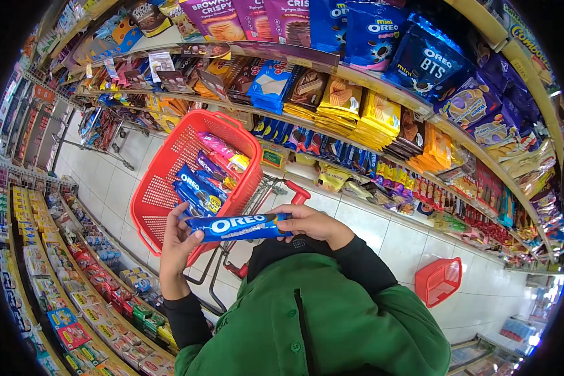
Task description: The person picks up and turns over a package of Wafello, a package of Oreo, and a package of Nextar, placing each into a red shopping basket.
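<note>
A long blue Oreo cookie pack (pixel 238 227) is stretched level between my two hands, just in front of my chest. My left hand (pixel 178 237) grips its left end with thumb and fingers. At the other end, my right hand (pixel 314 224) is closed around the pack. Just beyond it stands a red plastic basket (pixel 149 188) resting on a wheeled cart. Inside the basket lie blue Oreo packs (pixel 197 193), a dark purple pack (pixel 210 165) and a pink pack (pixel 222 149). The cart's red handle (pixel 298 193) shows beside the basket.
Snack shelves curve along the top and right, with Oreo bags (pixel 427 57) and yellow wafer packs (pixel 377 116). Boxed goods (pixel 69 326) fill the shelves at left. A second red basket (pixel 438 282) sits on the tiled floor (pixel 373 229) at right.
</note>
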Demonstrator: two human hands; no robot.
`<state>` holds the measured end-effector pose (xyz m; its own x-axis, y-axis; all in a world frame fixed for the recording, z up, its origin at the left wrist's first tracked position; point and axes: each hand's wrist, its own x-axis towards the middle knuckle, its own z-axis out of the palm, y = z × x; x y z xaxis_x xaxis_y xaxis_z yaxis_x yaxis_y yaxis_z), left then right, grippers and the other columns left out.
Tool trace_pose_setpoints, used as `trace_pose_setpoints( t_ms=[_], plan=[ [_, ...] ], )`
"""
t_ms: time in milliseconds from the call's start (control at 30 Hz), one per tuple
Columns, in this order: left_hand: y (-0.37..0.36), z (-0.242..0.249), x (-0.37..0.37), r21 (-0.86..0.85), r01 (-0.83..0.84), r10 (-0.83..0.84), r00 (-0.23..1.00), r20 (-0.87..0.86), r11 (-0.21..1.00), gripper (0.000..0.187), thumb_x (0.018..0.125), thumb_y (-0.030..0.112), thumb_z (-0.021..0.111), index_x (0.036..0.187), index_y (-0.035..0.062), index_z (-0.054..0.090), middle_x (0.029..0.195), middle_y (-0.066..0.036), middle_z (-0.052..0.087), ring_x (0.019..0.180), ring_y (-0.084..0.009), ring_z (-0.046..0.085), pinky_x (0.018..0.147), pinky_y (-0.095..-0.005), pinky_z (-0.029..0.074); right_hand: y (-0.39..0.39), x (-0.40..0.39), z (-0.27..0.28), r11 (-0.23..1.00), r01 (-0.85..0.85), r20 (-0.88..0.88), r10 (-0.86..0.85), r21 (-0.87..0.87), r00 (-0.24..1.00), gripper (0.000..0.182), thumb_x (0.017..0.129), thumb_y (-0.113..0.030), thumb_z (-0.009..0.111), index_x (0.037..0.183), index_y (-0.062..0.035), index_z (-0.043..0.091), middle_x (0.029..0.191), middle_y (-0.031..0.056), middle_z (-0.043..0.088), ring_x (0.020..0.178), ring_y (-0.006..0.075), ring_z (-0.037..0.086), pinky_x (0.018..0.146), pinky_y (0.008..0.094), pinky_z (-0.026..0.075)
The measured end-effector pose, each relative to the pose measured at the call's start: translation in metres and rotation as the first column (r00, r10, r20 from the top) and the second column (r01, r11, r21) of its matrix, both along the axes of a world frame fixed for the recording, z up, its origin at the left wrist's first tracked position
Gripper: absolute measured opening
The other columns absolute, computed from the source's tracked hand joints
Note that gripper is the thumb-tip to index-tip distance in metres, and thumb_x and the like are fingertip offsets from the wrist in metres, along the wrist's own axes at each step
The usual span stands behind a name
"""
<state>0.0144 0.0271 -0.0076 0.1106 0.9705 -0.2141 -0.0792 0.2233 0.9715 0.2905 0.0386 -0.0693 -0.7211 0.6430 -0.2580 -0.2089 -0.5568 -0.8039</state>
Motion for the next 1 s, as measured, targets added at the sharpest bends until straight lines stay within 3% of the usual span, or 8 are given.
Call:
trace_pose_setpoints(
  t_ms=[67,133,333,567,667,767,967,1000],
  plan=[
    [0.000,0.003,0.004,0.012,0.041,-0.041,0.999,0.014,0.999,0.059,0.069,0.002,0.062,0.117,0.0029,0.028,0.087,-0.008,0.053,0.083,-0.0150,0.053,0.077,-0.0263,0.043,0.000,0.006,-0.004,0.999,0.041,-0.013,-0.041,0.022,0.999,0.038,0.080,-0.021,0.053,0.111,-0.0021,0.043,0.093,0.0060,0.053,0.076,0.0099,0.052,0.063,0.0216,0.044],
    [0.002,-0.004,-0.001,0.019,0.084,-0.083,0.996,-0.039,0.996,0.057,0.071,0.002,0.060,0.117,0.0028,0.028,0.085,-0.008,0.053,0.081,-0.0143,0.053,0.075,-0.0259,0.043,-0.002,0.016,-0.010,0.994,0.099,-0.010,-0.098,0.052,0.995,0.039,0.079,-0.018,0.054,0.112,-0.0017,0.043,0.096,0.0067,0.052,0.078,0.0102,0.052,0.064,0.0222,0.044],
    [0.007,-0.015,-0.010,-0.008,-0.012,0.010,0.989,-0.147,1.000,0.044,0.076,0.004,0.054,0.115,0.0022,0.032,0.080,-0.007,0.053,0.078,-0.0133,0.053,0.070,-0.0243,0.044,-0.035,0.100,-0.047,0.869,0.459,-0.023,-0.471,-0.185,0.882,0.033,0.074,-0.011,0.057,0.104,-0.0051,0.046,0.089,0.0080,0.052,0.077,0.0170,0.052,0.065,0.0279,0.043],
    [0.012,-0.017,-0.012,-0.050,-0.127,0.115,0.973,-0.200,0.991,0.042,0.077,0.006,0.052,0.115,0.0034,0.034,0.079,-0.006,0.053,0.077,-0.0131,0.053,0.072,-0.0258,0.043,-0.085,0.174,-0.134,0.379,0.864,0.297,-0.827,-0.331,0.477,0.023,0.070,-0.011,0.059,0.088,-0.0070,0.047,0.079,0.0047,0.053,0.065,0.0139,0.050,0.056,0.0248,0.040],
    [0.012,-0.020,-0.017,-0.069,-0.188,0.162,0.946,-0.280,0.980,0.039,0.078,0.011,0.053,0.114,0.0055,0.036,0.079,-0.004,0.054,0.076,-0.0124,0.053,0.068,-0.0247,0.043,-0.079,0.196,-0.167,0.210,0.942,0.424,-0.852,-0.262,0.308,0.020,0.071,-0.014,0.059,0.086,-0.0079,0.046,0.073,0.0019,0.052,0.057,0.0085,0.046,0.047,0.0201,0.034],
    [0.013,-0.020,-0.014,-0.060,-0.275,0.238,0.906,-0.351,0.960,0.037,0.079,0.014,0.052,0.113,0.0070,0.039,0.080,-0.003,0.054,0.074,-0.0106,0.052,0.064,-0.0217,0.042,-0.061,0.221,-0.199,0.084,0.984,0.529,-0.835,-0.155,0.154,0.020,0.070,-0.018,0.061,0.083,-0.0116,0.047,0.075,0.0011,0.051,0.065,0.0107,0.046,0.051,0.0199,0.037],
    [0.014,-0.025,-0.020,-0.081,-0.468,0.396,0.818,-0.416,0.880,0.031,0.080,0.013,0.049,0.110,0.0074,0.041,0.080,-0.003,0.053,0.073,-0.0096,0.052,0.062,-0.0205,0.042,-0.001,0.263,-0.245,-0.005,0.995,0.492,-0.869,-0.104,0.047,0.014,0.070,-0.014,0.062,0.073,-0.0093,0.048,0.070,0.0016,0.050,0.058,0.0099,0.045,0.045,0.0179,0.036],
    [0.014,-0.028,-0.022,-0.068,-0.478,0.410,0.810,-0.420,0.876,0.030,0.080,0.011,0.048,0.109,0.0072,0.041,0.080,-0.003,0.053,0.072,-0.0096,0.052,0.061,-0.0199,0.042,0.008,0.273,-0.256,0.063,0.993,0.479,-0.871,-0.104,0.105,0.014,0.072,-0.014,0.061,0.075,-0.0085,0.049,0.065,0.0000,0.048,0.054,0.0097,0.046,0.044,0.0182,0.038]
  ],
)
